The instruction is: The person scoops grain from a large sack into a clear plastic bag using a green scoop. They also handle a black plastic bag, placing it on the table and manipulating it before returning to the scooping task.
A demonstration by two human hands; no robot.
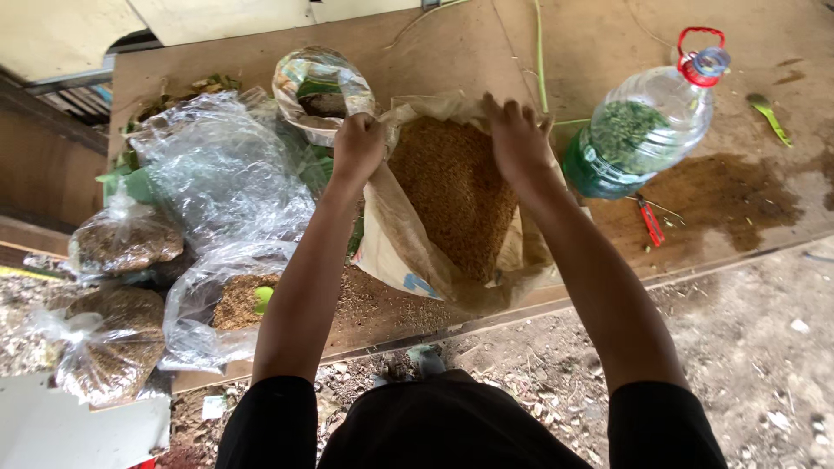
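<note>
Both hands (pixel 358 146) (pixel 519 139) grip the sack (pixel 452 204) mouth, sack lying lengthwise toward the person

- Clear plastic bottle (pixel 647 126), green contents, red cap handle, lying on surface (pixel 608 43).
- Red-handled cutters (pixel 650 221) beside it.
- Tied grain bags (pixel 122 243), left edge.

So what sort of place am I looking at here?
Probably an outdoor or shed work spot: a rough board table over a littered dirt floor, with an open sack of brown grain.
</note>
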